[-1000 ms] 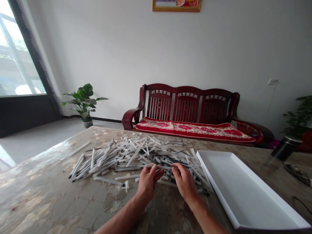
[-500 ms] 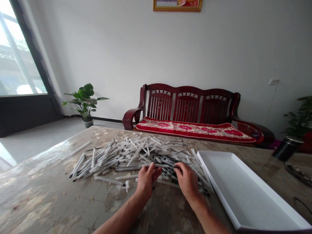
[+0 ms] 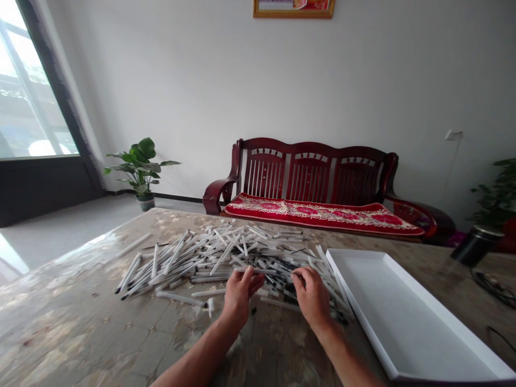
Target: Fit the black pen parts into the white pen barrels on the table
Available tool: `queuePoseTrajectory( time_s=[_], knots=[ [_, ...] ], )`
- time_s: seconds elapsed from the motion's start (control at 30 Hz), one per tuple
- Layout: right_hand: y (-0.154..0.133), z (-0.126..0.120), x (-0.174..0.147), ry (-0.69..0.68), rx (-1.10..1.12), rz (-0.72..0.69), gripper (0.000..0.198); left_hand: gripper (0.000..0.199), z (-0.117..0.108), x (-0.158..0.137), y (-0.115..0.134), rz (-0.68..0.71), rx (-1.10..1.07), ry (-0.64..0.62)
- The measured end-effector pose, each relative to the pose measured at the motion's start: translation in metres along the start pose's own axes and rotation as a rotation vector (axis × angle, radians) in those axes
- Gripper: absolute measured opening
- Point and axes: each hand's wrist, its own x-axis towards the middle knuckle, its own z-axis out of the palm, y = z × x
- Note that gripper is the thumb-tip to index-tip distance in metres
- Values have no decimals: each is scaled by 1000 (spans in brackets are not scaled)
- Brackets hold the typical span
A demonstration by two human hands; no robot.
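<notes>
A wide heap of pens and pen parts (image 3: 189, 263), white barrels with dark ends, lies on the table. My left hand (image 3: 238, 293) is closed on a whitish pen (image 3: 264, 271), which lies level between thumb and fingers and points to the right. Opposite it, my right hand (image 3: 313, 295) is pinched just past the pen's right end, over the darker parts of the heap. Whatever is between its fingertips is too small and dark to name. A loose pen barrel (image 3: 181, 298) lies in front of the heap, left of my left hand.
To the right of the heap stands a shallow white box lid or tray (image 3: 427, 317). Behind it at the far right are a black cylinder (image 3: 475, 244) and dark cables (image 3: 494, 287). A wooden bench (image 3: 314, 177) is beyond the patterned table (image 3: 133, 338).
My hands have drawn slightly apart: the left, with the pen, moved a little left, and the right moved a little right. The heap and the tray look the same.
</notes>
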Motion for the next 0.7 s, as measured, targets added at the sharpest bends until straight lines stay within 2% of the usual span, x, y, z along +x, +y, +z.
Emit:
queuePoseTrajectory(
  time_s=[0.17,0.27,0.37,0.6,0.7],
  knots=[
    [21,-6,5,57,-88,59,22,31,-12,24,25,241,12,137],
    [26,-8,5,56,-194,59,19,36,-19,32,34,372,87,125],
    [24,-7,3,41,-253,26,17,39,-23,36,38,471,251,84],
    [9,-6,-3,-16,-163,-69,14,27,-30,41,40,615,515,108],
    [3,-4,-6,-57,-153,-105,14,24,-35,40,49,686,669,144]
  ],
)
